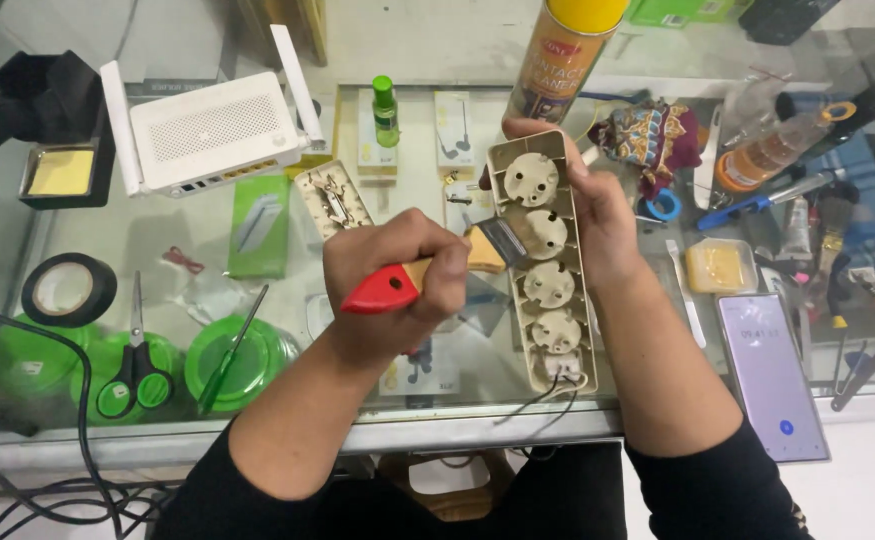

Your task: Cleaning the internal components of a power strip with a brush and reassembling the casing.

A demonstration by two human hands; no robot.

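I judge I'm mid-brushing: left hand [397,275] fingers clamped on the paintbrush [427,272], right hand [597,215] gripping the beige power strip [545,262] above the bench's near edge; next sockets need steady strokes.

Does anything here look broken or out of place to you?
Yes. The beige five-socket power strip in the right hand is open, without its cover, inner side up. A beige plastic piece with metal contacts lies apart on the glass counter. The left hand holds a red-handled paintbrush against the strip.
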